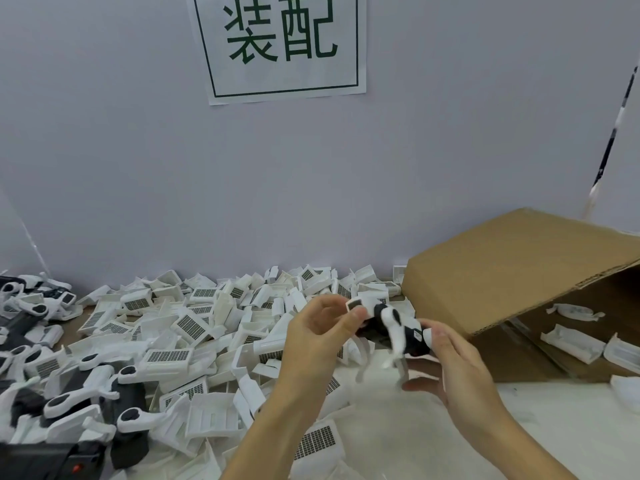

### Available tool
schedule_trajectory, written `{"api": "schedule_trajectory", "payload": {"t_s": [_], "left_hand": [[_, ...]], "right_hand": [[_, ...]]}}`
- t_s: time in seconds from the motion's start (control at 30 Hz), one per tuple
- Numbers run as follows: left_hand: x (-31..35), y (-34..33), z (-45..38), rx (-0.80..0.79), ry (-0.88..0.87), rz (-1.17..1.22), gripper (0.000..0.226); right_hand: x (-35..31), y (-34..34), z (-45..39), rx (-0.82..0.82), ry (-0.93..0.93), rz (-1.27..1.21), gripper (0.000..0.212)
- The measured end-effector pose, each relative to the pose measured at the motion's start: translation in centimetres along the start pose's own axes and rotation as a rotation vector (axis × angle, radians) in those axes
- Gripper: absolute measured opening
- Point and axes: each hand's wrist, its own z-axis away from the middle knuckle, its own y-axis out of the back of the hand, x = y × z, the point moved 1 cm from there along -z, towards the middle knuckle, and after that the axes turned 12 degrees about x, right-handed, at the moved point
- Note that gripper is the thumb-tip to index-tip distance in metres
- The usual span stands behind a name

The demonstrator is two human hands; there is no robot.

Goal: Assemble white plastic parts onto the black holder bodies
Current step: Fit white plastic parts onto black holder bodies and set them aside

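Both hands (381,344) gripping black holder body (388,332) with white plastic part (394,332) attached.

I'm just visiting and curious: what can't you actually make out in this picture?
- Head view: how the white part seats on the black holder body; fingers and blur hide it.
- Cardboard box: its interior, shadowed and cut off by the right edge.
- Pile of finished units: cut off left.

Bright even light, soft shadows, wide-angle edge warp, slight motion blur.
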Motion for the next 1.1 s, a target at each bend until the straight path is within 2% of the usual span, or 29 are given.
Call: {"api": "schedule_trajectory", "payload": {"t_s": [0.13,0.27,0.37,0.47,0.6,0.7,0.8,0.9,1.0,1.1], "left_hand": [[0.1,-0.5,0.2,-0.104,-0.055,0.014,0.017],[0.2,-0.6,0.3,-0.117,-0.093,-0.048,0.017],[-0.1,-0.4,0.0,-0.008,-0.030,-0.025,0.008],[-0.5,0.3,-0.6,0.131,0.105,0.077,0.021],[-0.8,1.0,-1.1,0.212,0.218,0.120,0.015],[-1.0,1.3,-1.5,0.221,0.246,0.103,0.016],[-1.2,1.3,-1.5,0.175,0.367,0.167,0.030],[-1.5,1.3,-1.4,0.122,0.310,0.103,0.034],[-1.4,1.2,-1.2,0.094,0.265,0.071,0.056],[-1.3,1.2,-1.0,0.068,0.248,0.083,0.064]], "right_hand": [[0.1,-0.4,0.4,-0.068,-0.148,-0.021,0.043],[0.2,-0.5,0.5,-0.101,-0.231,-0.005,0.045],[0.0,-0.5,0.4,-0.138,-0.276,-0.034,0.045],[-0.3,-0.4,0.2,-0.204,-0.282,-0.105,0.038],[-0.3,-0.3,0.1,-0.175,-0.174,-0.180,0.039],[-0.2,0.0,-0.1,-0.069,-0.011,-0.206,0.031],[-0.4,0.2,0.0,0.043,0.205,-0.031,0.034],[-0.6,0.1,0.5,0.047,0.330,0.073,0.037],[-0.5,-0.1,0.7,0.013,0.358,0.116,0.032],[-0.6,-0.2,0.7,0.014,0.375,0.133,0.028]]}}
